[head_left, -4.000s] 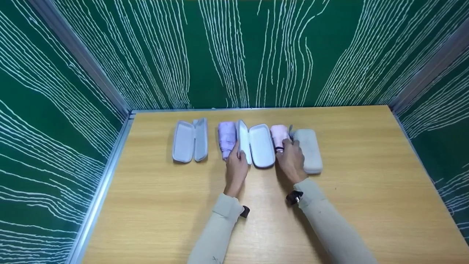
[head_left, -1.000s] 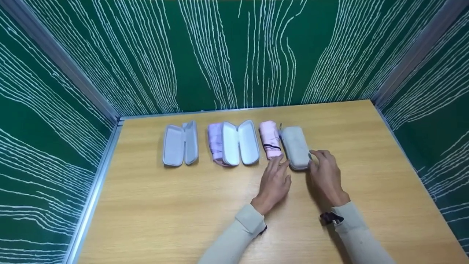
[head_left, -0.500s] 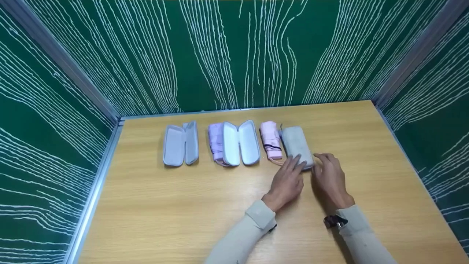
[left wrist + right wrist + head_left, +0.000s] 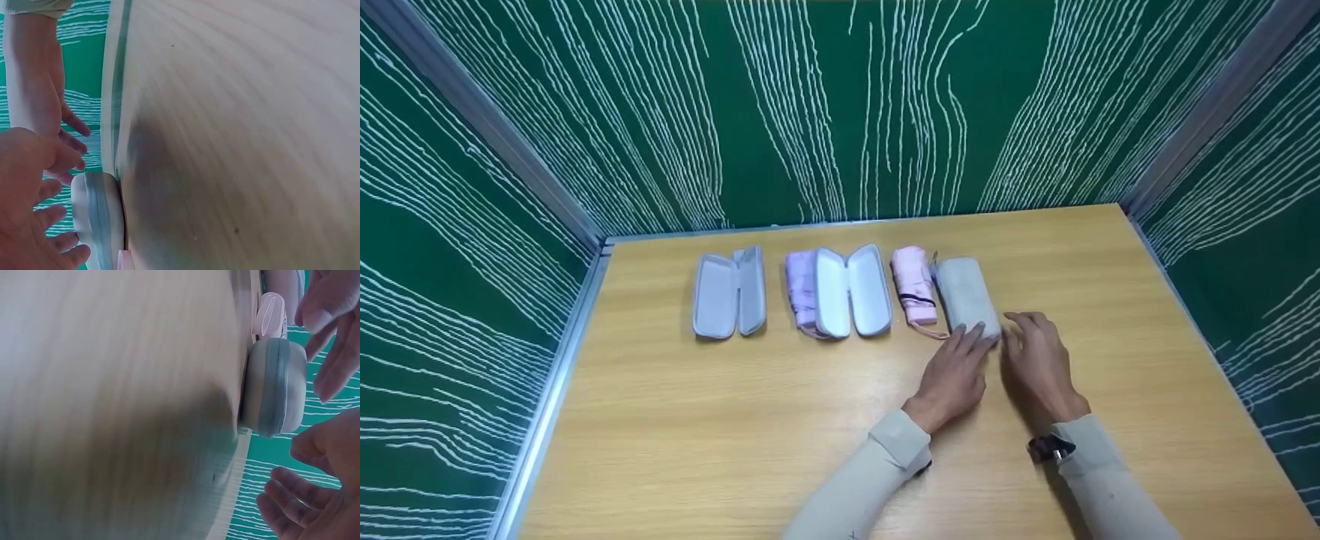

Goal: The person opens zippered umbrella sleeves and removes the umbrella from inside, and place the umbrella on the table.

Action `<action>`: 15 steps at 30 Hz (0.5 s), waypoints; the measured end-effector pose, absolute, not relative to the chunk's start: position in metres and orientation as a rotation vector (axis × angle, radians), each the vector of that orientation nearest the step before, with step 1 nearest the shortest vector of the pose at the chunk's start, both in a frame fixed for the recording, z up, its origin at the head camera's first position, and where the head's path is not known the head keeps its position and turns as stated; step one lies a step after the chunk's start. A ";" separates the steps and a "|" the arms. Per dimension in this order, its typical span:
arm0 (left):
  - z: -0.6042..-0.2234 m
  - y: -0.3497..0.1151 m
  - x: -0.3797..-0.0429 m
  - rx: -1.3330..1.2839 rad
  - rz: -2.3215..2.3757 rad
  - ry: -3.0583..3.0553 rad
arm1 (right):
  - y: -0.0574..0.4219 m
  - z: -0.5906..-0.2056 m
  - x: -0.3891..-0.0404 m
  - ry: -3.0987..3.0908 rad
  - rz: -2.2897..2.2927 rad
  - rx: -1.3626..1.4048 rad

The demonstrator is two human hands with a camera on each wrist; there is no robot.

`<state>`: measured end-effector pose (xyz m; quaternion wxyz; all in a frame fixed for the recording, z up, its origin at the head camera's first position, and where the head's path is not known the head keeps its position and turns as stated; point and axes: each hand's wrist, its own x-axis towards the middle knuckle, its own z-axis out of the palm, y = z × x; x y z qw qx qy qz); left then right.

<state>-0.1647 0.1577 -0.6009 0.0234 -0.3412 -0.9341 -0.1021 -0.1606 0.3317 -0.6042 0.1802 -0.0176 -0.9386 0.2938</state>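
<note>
A closed grey zip case (image 4: 967, 292) lies at the right end of a row on the table. My left hand (image 4: 952, 379) rests its fingertips on the near end of the case, fingers fairly straight. Just off its right side is my right hand (image 4: 1041, 367), fingers loosely bent and nothing held. In the right wrist view the grey zip case (image 4: 274, 388) stands apart from the right hand (image 4: 320, 484). Left of it lies a folded pink umbrella (image 4: 913, 281) with a dark band and a cord loop.
An opened white case (image 4: 832, 292) partly hides a folded purple umbrella (image 4: 801, 289). Farther left lies an opened grey case (image 4: 716, 300). Green walls with white lines rise behind and beside the wooden table (image 4: 720, 435).
Both hands have left the white case and pink umbrella and moved right to the grey case. Lately the left hand has slid from beside the umbrella onto the case; the right hand drew back slightly.
</note>
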 end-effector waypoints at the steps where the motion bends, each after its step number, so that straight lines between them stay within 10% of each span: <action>1: -0.601 0.158 -0.164 -1.057 -0.316 -2.895 | 0.333 -0.604 -0.161 -2.653 0.819 -0.049; 15: -0.605 0.155 -0.165 -1.043 -0.198 -2.829 | 0.336 -0.604 -0.172 -2.668 0.789 -0.009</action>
